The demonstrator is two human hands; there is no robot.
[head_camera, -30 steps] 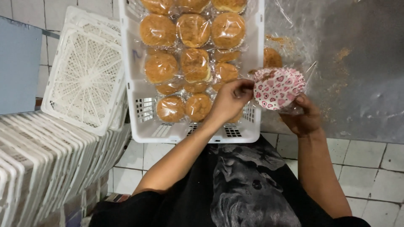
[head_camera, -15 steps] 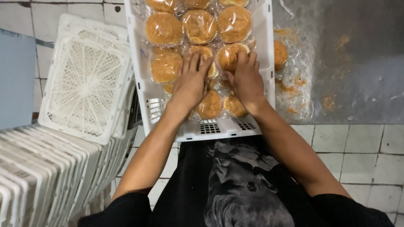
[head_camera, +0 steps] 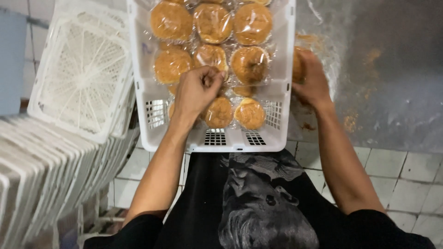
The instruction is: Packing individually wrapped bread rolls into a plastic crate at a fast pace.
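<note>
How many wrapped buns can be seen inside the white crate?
About 10. Three lie along the far row, three in the middle row, and about four partly covered near the left hand, such as one at the front. More may be hidden in the white crate.

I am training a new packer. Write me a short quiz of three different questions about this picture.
1. True or false: the left hand is inside the white crate.
2. Which hand reaches outside the crate? A) left B) right C) both
3. Fill in: the buns are wrapped in clear ____.

Key:
1. True; it rests over the wrapped buns.
2. B; the right hand is on a wrapped bun on the metal table.
3. Plastic.
</note>
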